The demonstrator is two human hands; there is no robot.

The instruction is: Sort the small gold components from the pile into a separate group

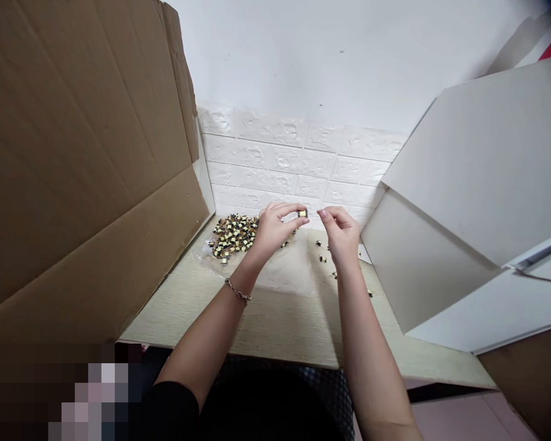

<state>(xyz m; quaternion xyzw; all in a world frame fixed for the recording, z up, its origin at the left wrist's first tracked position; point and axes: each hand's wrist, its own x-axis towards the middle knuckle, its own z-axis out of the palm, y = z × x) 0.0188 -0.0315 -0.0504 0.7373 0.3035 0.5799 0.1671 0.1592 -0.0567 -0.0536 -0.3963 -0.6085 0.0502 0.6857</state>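
Observation:
Between the thumb and index finger of my left hand [274, 228] is a small transformer coil [302, 214], black with a yellow-wrapped middle. My right hand [342, 233] is just to the right of it, apart from it, thumb and fingertips pinched together; whatever they hold, if anything, is too small to make out. A heap of similar coils [232, 236] lies on a clear plastic sheet [284, 272], partly behind my left hand. Several loose coils [322, 259] are scattered on the table beside and partly behind my right wrist.
A tall cardboard sheet [82, 141] walls off the left side of the pale wooden table [275, 331]. White panels [477, 153] stand along the right. At the back is a white brick-patterned wall [280, 141]. The table's front edge runs below my forearms.

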